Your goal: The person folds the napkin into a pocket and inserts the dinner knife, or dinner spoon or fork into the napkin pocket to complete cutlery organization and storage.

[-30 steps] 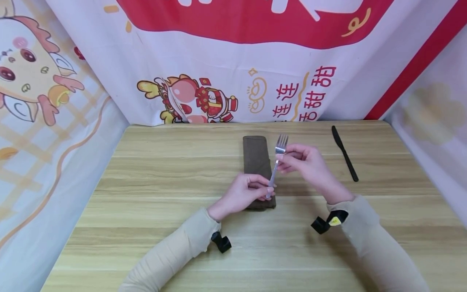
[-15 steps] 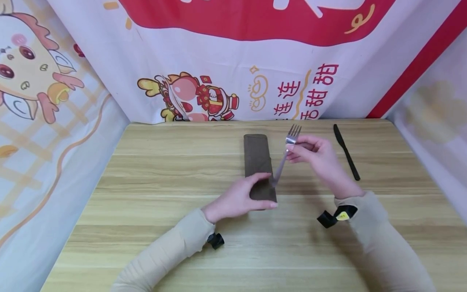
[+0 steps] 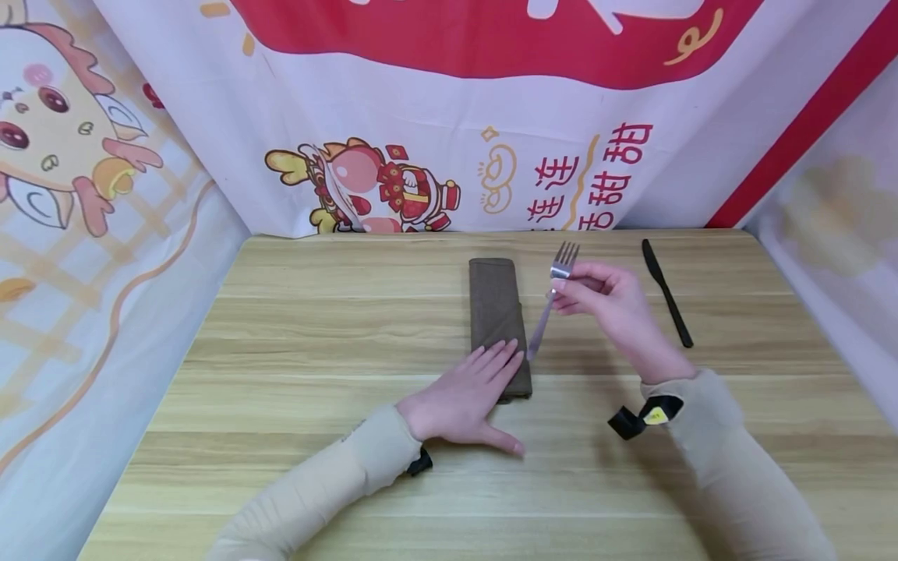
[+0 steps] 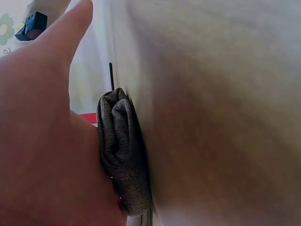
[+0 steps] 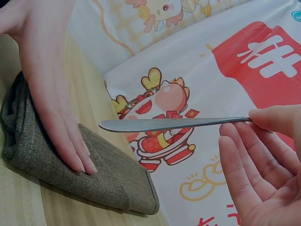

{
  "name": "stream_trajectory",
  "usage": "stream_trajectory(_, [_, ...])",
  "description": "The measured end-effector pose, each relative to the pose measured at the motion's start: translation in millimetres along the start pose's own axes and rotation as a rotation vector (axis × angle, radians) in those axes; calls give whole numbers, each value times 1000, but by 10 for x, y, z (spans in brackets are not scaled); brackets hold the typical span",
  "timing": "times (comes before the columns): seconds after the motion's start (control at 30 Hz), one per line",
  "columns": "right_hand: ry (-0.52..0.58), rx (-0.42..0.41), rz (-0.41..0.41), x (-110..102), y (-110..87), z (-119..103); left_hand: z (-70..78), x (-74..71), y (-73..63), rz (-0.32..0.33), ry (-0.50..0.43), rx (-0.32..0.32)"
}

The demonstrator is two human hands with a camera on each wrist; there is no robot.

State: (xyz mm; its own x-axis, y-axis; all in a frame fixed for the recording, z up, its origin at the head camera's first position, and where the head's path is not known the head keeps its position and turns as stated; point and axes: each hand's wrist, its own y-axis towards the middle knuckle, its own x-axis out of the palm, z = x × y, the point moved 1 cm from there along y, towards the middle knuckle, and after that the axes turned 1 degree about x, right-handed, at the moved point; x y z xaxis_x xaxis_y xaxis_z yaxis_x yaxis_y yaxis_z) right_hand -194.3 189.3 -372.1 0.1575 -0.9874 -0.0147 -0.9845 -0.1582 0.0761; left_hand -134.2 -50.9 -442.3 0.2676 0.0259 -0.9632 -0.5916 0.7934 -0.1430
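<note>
A folded brown cloth napkin [image 3: 494, 312] lies lengthwise on the wooden table [image 3: 316, 327]. My left hand [image 3: 470, 393] lies flat with straight fingers on the napkin's near end [image 5: 56, 155], and the folded edge of the napkin [image 4: 123, 150] shows beside the palm. My right hand [image 3: 603, 300] pinches a silver fork [image 3: 550, 300] near its head, tines pointing away, handle [image 5: 169, 124] slanting down toward the napkin's right edge. The fork is off the table.
A black knife [image 3: 666, 292] lies on the table at the far right. Printed cloth banners wall the table at the back and on both sides. Black wrist straps [image 3: 641, 417] sit on both sleeves.
My left hand let go of the fork's handle and spread flat on the napkin's near end. My right hand carried the fork a little to the right.
</note>
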Motion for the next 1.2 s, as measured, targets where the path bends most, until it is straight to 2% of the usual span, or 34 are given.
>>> stream_trajectory(0.23, [17,31,-1,33,62,51,4,26,24,-26,47,-7])
stream_trajectory(0.53, [76,-2,0,120,277,147,-23,93,62,-43,36,-11])
stream_trajectory(0.7, [95,-10,-6,192,417,209,-49,160,75,-25,47,-5])
stream_trajectory(0.8, [93,4,-4,242,490,260,-42,149,70,-29,48,-2])
stream_trajectory(1.03, [83,15,-23,376,632,397,10,27,27,-54,48,1])
stream_trajectory(1.2, [61,29,-43,452,698,464,-2,42,25,-58,36,-4])
